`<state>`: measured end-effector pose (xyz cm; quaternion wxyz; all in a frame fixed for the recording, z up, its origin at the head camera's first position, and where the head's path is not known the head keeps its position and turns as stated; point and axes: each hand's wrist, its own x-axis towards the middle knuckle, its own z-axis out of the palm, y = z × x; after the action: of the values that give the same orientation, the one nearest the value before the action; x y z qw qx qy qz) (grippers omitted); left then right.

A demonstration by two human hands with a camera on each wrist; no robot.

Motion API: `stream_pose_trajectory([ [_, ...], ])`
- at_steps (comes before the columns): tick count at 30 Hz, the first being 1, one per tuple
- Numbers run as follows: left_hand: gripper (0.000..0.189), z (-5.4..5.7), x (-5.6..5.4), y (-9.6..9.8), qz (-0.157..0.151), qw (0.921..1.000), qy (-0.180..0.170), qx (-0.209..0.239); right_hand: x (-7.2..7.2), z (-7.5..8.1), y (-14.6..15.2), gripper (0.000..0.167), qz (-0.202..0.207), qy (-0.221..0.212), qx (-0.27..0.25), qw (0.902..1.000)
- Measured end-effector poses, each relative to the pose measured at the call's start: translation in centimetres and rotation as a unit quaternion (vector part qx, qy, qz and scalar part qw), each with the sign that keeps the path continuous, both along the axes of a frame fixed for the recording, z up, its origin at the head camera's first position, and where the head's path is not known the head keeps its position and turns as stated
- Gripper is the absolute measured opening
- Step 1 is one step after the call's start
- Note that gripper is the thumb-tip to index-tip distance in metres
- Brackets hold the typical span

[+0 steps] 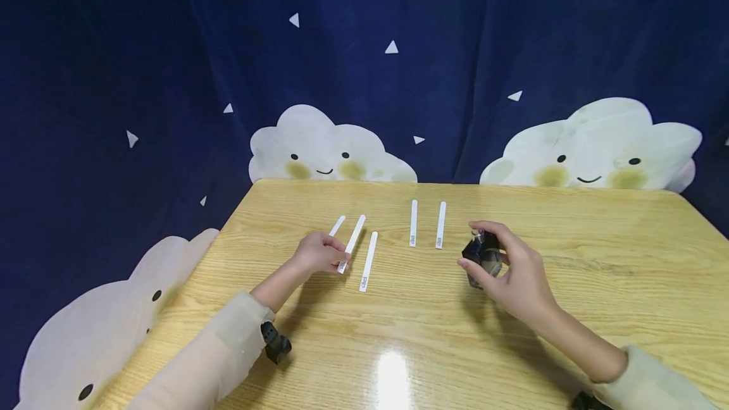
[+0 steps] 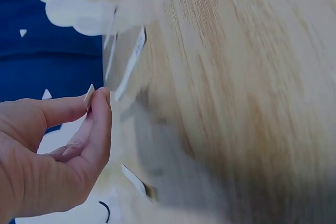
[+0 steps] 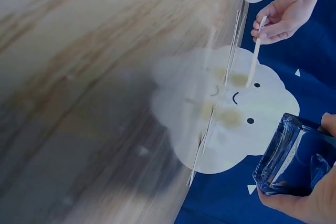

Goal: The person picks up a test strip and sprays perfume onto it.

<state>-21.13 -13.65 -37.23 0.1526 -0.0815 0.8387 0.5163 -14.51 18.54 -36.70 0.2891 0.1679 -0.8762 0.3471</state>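
My left hand (image 1: 323, 253) pinches a white paper test strip (image 1: 355, 236) near its printed lower end, between thumb and fingertips. In the left wrist view that test strip (image 2: 88, 98) appears almost edge-on above the table. Another white strip (image 1: 337, 226) lies partly hidden behind the left hand, and a printed strip (image 1: 369, 261) is just to its right. On the right, my right hand (image 1: 525, 278) grips a dark glass perfume bottle (image 1: 481, 257) between thumb and fingers, raised over the table. The right wrist view shows the bottle's (image 3: 286, 156) thick clear base; fingers cover part of it.
Two more white strips, one (image 1: 414, 223) and beside it another (image 1: 441, 225), lie side by side toward the table's far edge. The wooden table (image 1: 364, 328) reaches back to a dark blue curtain (image 1: 364, 81) with smiling clouds and white triangles.
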Motion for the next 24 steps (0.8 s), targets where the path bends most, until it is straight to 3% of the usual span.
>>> stream_pose_trajectory([
  [5,0.017,-0.57,-0.66,-0.37,0.017,0.9997,-0.010,0.011,0.10,0.03,0.02,0.063,0.006,0.003,0.006,1.0000],
  [10,0.018,-0.84,-0.95,-0.50,0.020,0.9998,0.002,-0.002,0.19,-0.05,0.02,0.062,0.010,-0.002,0.003,0.9999],
  [15,0.018,-0.82,-0.76,-0.62,0.002,0.9967,0.037,-0.072,0.20,-0.14,-0.13,0.063,0.017,0.005,0.000,0.9998],
  [24,0.014,-0.68,-0.42,-0.75,-0.038,0.9811,0.098,-0.162,0.42,-0.04,-0.25,0.063,0.030,0.000,-0.007,0.9995],
])
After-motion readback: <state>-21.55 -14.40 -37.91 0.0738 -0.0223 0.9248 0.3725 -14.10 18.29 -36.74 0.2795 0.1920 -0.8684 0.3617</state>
